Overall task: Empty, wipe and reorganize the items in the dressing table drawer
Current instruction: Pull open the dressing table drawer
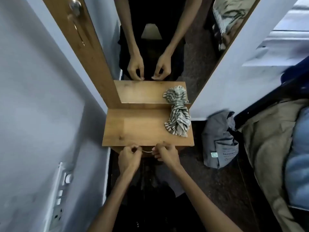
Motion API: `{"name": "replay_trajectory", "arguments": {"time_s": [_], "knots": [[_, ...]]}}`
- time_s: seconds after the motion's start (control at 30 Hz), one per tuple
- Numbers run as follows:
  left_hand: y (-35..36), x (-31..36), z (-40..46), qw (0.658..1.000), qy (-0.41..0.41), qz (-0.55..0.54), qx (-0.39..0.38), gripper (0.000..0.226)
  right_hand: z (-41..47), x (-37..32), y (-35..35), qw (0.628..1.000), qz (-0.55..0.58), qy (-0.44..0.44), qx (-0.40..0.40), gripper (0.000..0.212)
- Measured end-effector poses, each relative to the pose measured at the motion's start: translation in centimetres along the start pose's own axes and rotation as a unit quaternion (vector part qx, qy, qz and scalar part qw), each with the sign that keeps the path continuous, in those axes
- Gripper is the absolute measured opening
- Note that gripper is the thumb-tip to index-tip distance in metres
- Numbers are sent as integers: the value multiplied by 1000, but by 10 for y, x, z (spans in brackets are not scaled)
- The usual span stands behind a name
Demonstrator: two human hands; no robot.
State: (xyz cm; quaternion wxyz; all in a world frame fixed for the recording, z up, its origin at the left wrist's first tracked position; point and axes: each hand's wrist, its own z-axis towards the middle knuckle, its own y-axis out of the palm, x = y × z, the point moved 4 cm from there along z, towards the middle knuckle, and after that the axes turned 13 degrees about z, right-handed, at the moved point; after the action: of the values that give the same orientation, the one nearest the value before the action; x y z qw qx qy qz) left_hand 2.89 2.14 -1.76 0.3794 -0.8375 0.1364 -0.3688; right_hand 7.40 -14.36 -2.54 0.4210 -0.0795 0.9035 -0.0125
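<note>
Gripping the drawer handle (147, 151) w/ both hands, the person stands square to the dressing table (142, 131). Left hand (129, 156) has fingers curled round the handle's left end; right hand (166, 154) curls round its right end, knuckles up. The handle is a thin, pale, curved bar, only its middle showing btwn the two fists. The drawer front (147, 149) sits just under the tabletop's front edge, a narrow brown strip mostly hidden by the hands; can't tell if it's pulled out at all, contents not visible.

Tabletop is flat, smooth wood-grain laminate, warm honey-brown, rectangular. At its back right corner lies a striped cloth (178, 121), grey-green and off-white, bunched and wrinkled, soft-looking, its top end touching the mirror (150, 47). The mirror stands upright behind the top, tall and narrow in a wood frame, reflecting forearms, fists and cloth.

On the dark speckled floor right of the table, a grey fabric bag (219, 139) slumps, creased. Further right, a bed edge w/ tan bedding (267, 139). Left wall is plain pale paint, w/ a white switch panel (61, 190) low down.
</note>
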Motion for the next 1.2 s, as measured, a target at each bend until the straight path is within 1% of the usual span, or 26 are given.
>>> {"name": "replay_trajectory", "arguments": {"time_s": [0.03,0.1,0.17,0.23,0.3,0.33,0.4,0.47,0.53,0.67,0.73,0.8,0.9,1.03,1.2], "knots": [[7,-4,0,999,-9,-27,19,21,8,15,2,1000,-8,8,4,30],[16,-8,0,996,-14,-37,79,20,23,39,6,999,-17,28,20,35],[30,-13,-3,994,-25,-57,93,19,36,63,11,998,4,47,34,39],[48,-27,5,987,-75,-122,69,19,50,80,16,997,29,54,43,44],[71,-43,18,966,-132,-221,28,18,65,95,22,995,71,50,48,48],[82,-48,25,956,-148,-255,8,22,72,100,24,993,93,49,59,45],[106,-61,44,954,-133,-267,-16,30,86,106,24,986,138,40,89,30],[126,-74,60,960,-114,-254,-9,39,91,108,25,979,171,26,112,18],[127,-70,59,965,-98,-243,-9,43,91,109,28,977,183,15,109,11],[110,-52,38,975,-84,-203,3,46,87,112,31,981,168,7,93,23],[108,-55,39,979,-100,-177,-1,44,86,110,31,983,155,12,96,25],[109,-63,41,982,-110,-150,-10,49,79,110,30,985,145,17,95,26],[114,-76,39,989,-107,-104,-16,51,64,116,27,987,132,25,87,25],[105,-85,4,992,-105,-64,-18,56,36,127,20,990,117,31,72,21],[89,-88,-48,996,-82,15,15,41,1,145,13,995,72,31,61,20]]}}
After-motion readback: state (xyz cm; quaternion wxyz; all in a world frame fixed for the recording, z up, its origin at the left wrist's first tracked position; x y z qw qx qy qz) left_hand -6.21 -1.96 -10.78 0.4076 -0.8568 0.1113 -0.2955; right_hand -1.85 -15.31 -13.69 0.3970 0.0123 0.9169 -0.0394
